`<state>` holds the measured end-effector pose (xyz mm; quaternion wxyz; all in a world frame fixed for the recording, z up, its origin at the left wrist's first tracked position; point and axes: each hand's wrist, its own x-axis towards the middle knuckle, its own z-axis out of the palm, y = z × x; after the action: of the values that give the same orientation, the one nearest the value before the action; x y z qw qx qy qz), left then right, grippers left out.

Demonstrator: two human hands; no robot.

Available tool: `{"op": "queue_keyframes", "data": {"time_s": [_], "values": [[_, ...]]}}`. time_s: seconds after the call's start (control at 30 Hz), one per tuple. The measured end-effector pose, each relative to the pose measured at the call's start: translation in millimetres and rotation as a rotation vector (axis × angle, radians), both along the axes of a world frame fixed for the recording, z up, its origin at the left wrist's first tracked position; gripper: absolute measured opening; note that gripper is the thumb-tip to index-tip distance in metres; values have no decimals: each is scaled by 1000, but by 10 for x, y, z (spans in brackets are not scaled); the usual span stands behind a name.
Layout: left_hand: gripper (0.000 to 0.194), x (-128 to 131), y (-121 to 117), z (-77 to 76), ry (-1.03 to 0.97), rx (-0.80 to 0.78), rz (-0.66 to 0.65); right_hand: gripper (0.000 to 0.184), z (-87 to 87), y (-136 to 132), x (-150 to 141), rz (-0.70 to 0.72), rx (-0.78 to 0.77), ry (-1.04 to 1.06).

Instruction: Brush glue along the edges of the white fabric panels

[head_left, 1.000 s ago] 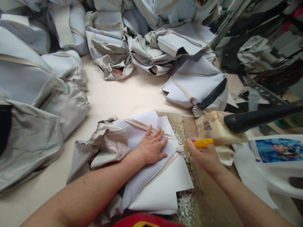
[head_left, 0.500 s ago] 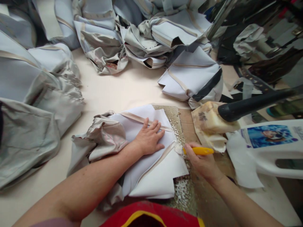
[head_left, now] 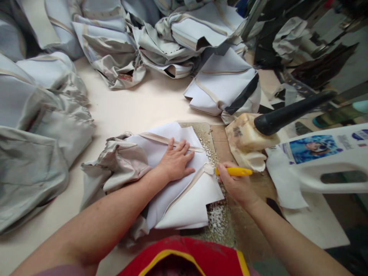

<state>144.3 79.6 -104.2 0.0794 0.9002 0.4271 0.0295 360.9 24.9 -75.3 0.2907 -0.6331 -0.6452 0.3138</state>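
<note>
A white fabric bag piece (head_left: 188,207) with beige seam tape and crumpled grey lining lies in front of me. My left hand (head_left: 176,161) rests flat on it, fingers spread, across the upper tape. In my right hand (head_left: 237,186) is a brush with a yellow handle (head_left: 235,171), gripped between thumb and fingers. The brush's pale bristles touch the right edge of the piece, close to the end of the lower tape. Under that edge is a board (head_left: 221,222) crusted with white and yellowish residue.
Beyond the brush stands a yellowed plastic container (head_left: 241,134) with a black tube (head_left: 293,113). A white jug (head_left: 316,165) with a blue label is at the right. Similar bag pieces (head_left: 224,82) are heaped at the back, with more grey ones (head_left: 31,168) on the left.
The view has shifted slightly, so most things appear further left and higher. The brush still touches the piece's right edge, and my left hand stays pressed on the fabric.
</note>
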Motion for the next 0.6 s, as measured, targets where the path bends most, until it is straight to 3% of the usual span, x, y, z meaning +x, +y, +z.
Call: {"op": "queue_keyframes", "data": {"time_s": [0.23,0.33,0.5,0.6], "values": [[59,8,5,-9,3,-5,1,32,10,-706,156,34,-82,-84],[57,32,-10,44,18,-47,15,32,-17,-881,197,-14,-101,-74],[59,-95,183,365,66,-142,-10,34,79,-996,332,-228,-137,-31],[71,-333,499,594,119,-141,156,31,197,-978,389,-337,-55,-22]]}}
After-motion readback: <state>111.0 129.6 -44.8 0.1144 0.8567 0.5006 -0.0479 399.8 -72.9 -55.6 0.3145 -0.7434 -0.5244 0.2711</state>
